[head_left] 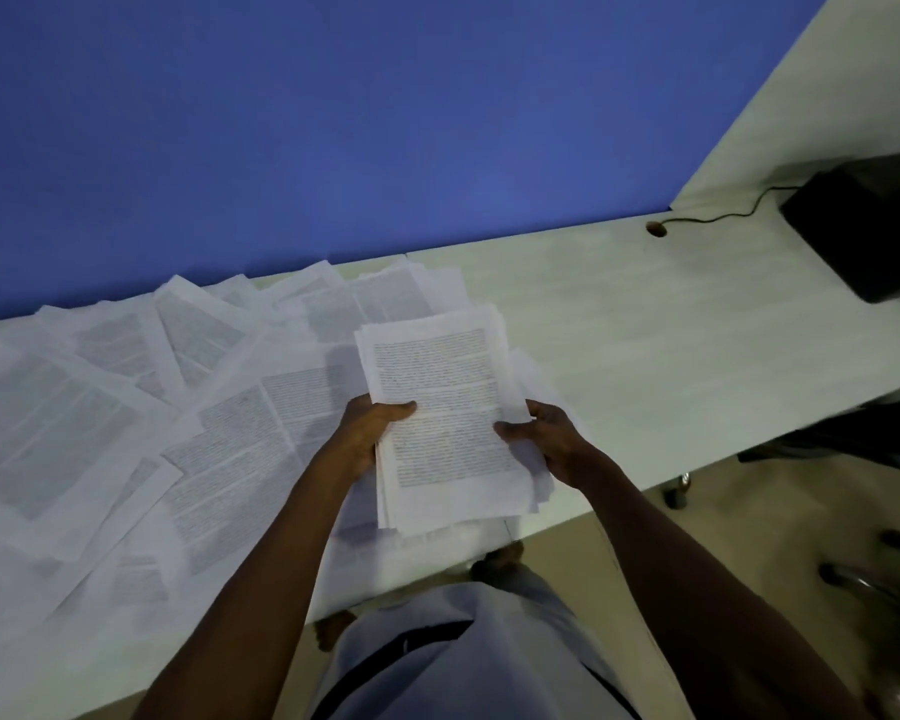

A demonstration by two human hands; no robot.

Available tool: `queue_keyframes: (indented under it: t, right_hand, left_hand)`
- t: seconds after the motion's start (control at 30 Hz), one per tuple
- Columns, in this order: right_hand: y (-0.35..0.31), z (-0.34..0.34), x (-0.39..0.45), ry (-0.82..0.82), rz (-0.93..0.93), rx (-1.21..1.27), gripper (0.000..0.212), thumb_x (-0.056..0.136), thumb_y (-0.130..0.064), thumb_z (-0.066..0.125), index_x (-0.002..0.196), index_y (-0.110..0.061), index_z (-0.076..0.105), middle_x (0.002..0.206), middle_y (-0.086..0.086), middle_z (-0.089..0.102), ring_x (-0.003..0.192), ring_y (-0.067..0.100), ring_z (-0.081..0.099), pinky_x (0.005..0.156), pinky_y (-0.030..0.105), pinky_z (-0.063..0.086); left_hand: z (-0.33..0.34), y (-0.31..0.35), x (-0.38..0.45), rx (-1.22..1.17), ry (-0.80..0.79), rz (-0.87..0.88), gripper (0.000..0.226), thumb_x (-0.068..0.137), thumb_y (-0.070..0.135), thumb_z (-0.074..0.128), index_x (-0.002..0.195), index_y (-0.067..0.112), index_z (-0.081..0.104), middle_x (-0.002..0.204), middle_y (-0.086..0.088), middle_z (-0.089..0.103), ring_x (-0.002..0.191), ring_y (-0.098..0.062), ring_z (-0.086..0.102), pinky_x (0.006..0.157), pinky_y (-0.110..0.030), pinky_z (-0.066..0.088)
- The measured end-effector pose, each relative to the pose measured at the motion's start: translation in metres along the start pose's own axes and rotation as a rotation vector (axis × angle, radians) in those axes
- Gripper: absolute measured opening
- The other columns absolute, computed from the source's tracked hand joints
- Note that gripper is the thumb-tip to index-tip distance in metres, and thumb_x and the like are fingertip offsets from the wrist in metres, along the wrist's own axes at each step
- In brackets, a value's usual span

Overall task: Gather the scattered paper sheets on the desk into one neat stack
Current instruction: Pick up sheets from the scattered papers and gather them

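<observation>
Left hand point(372, 433) clamped the stack's nine o'clock edge, thumb on top; right hand point(546, 433) pinched the three o'clock edge the same way. The stack of sheets point(448, 407) hung between them, lifted just above the bench point(671, 345), its edges ragged and stepped at the bottom. Out from nine to eleven o'clock, scattered sheets point(126, 407) lay overlapping across the bench, plenty left to collect. At two o'clock sat a black box point(863, 231) with its cable, well apart. To square this up well, I'd have said loosen both grips slightly, stand the stack on its long edge and tap it down before reaching for more.
</observation>
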State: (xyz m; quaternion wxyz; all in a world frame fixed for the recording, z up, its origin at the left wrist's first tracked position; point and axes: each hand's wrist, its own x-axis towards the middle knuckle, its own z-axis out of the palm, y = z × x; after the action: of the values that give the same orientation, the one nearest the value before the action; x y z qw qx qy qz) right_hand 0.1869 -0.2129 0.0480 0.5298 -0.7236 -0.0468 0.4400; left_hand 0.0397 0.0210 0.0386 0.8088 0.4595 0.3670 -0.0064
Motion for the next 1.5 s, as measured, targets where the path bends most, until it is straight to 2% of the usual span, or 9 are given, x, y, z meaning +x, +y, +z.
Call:
queue_keyframes:
  t: [0.1, 0.3, 0.47, 0.73, 0.9, 1.13, 1.2, 1.37, 1.5]
  right_hand:
    - [0.011, -0.038, 0.01, 0.136, -0.001, -0.049, 0.061, 0.052, -0.033, 0.095, 0.109, -0.016, 0.081, 0.113, 0.006, 0.078, 0.107, 0.032, 0.073, 0.098, 0.053, 0.058]
    - [0.027, -0.166, 0.025, 0.353, 0.037, -0.152, 0.037, 0.078, -0.006, 0.085, 0.114, -0.004, 0.075, 0.11, 0.01, 0.075, 0.1, 0.031, 0.07, 0.082, 0.037, 0.058]
    - [0.045, -0.275, 0.031, 0.492, 0.065, -0.349, 0.02, 0.083, -0.015, 0.082, 0.096, -0.01, 0.068, 0.095, 0.009, 0.068, 0.089, 0.028, 0.064, 0.077, 0.034, 0.048]
    - [0.06, -0.351, 0.052, 0.555, 0.169, -0.455, 0.048, 0.087, -0.026, 0.079, 0.128, -0.009, 0.06, 0.12, 0.013, 0.066, 0.109, 0.033, 0.063, 0.087, 0.038, 0.05]
    - [0.057, -0.327, 0.05, 0.841, -0.079, -0.791, 0.049, 0.084, -0.023, 0.077, 0.129, -0.014, 0.059, 0.122, 0.012, 0.061, 0.112, 0.033, 0.057, 0.09, 0.044, 0.049]
    - [0.016, -0.203, 0.081, 0.287, -0.314, -0.642, 0.029, 0.087, -0.022, 0.073, 0.115, -0.024, 0.064, 0.105, -0.004, 0.065, 0.095, 0.015, 0.066, 0.081, 0.042, 0.058]
    - [0.012, -0.159, 0.091, 0.16, -0.259, -0.765, 0.048, 0.085, -0.032, 0.077, 0.127, -0.019, 0.058, 0.122, 0.004, 0.061, 0.113, 0.024, 0.061, 0.092, 0.044, 0.054]
    - [0.008, -0.068, 0.089, 0.153, -0.004, -1.149, 0.118, 0.072, -0.067, 0.079, 0.156, -0.008, 0.021, 0.156, 0.019, 0.028, 0.143, 0.038, 0.031, 0.111, 0.053, 0.039]
    - [0.008, -0.03, 0.09, 0.246, -0.03, -1.094, 0.108, 0.073, -0.052, 0.087, 0.15, -0.006, 0.027, 0.142, 0.017, 0.042, 0.129, 0.037, 0.046, 0.099, 0.047, 0.046]
  left_hand:
    - [0.03, -0.01, 0.013, 0.145, 0.035, 0.027, 0.038, 0.085, 0.003, 0.076, 0.121, 0.01, 0.068, 0.115, -0.006, 0.073, 0.091, -0.018, 0.074, 0.072, -0.033, 0.062]
    - [0.16, -0.044, 0.079, 0.411, 0.118, 0.014, 0.033, 0.082, 0.009, 0.081, 0.114, 0.01, 0.073, 0.112, -0.004, 0.074, 0.096, -0.023, 0.072, 0.081, -0.04, 0.062]
    - [0.272, -0.071, 0.132, 0.617, 0.108, -0.042, 0.035, 0.079, 0.013, 0.083, 0.113, 0.01, 0.074, 0.111, -0.007, 0.074, 0.096, -0.026, 0.072, 0.081, -0.049, 0.062]
    - [0.358, -0.095, 0.171, 0.928, 0.156, 0.071, 0.031, 0.08, 0.026, 0.084, 0.103, 0.007, 0.075, 0.108, -0.008, 0.075, 0.096, -0.03, 0.073, 0.078, -0.051, 0.062]
    - [0.362, -0.09, 0.165, 1.182, 0.365, 0.104, 0.053, 0.084, 0.061, 0.067, 0.1, 0.01, 0.068, 0.096, -0.001, 0.073, 0.077, -0.017, 0.067, 0.074, -0.029, 0.053]
    - [0.278, -0.078, 0.116, 1.066, 0.627, 0.11, 0.018, 0.09, 0.024, 0.066, 0.096, 0.007, 0.067, 0.093, -0.007, 0.072, 0.09, -0.027, 0.069, 0.07, -0.027, 0.045]
    - [0.241, -0.074, 0.096, 1.047, 0.718, 0.086, 0.015, 0.088, 0.02, 0.064, 0.098, 0.009, 0.064, 0.095, -0.007, 0.07, 0.093, -0.027, 0.066, 0.07, -0.029, 0.043]
    - [0.14, -0.079, 0.041, 0.999, 0.958, 0.057, 0.037, 0.077, 0.021, 0.071, 0.111, 0.009, 0.06, 0.108, -0.014, 0.061, 0.104, -0.035, 0.058, 0.074, -0.04, 0.049]
    - [0.087, -0.089, 0.019, 1.189, 0.926, 0.013, 0.073, 0.065, 0.048, 0.079, 0.122, 0.011, 0.055, 0.121, -0.015, 0.055, 0.109, -0.036, 0.054, 0.082, -0.044, 0.051]
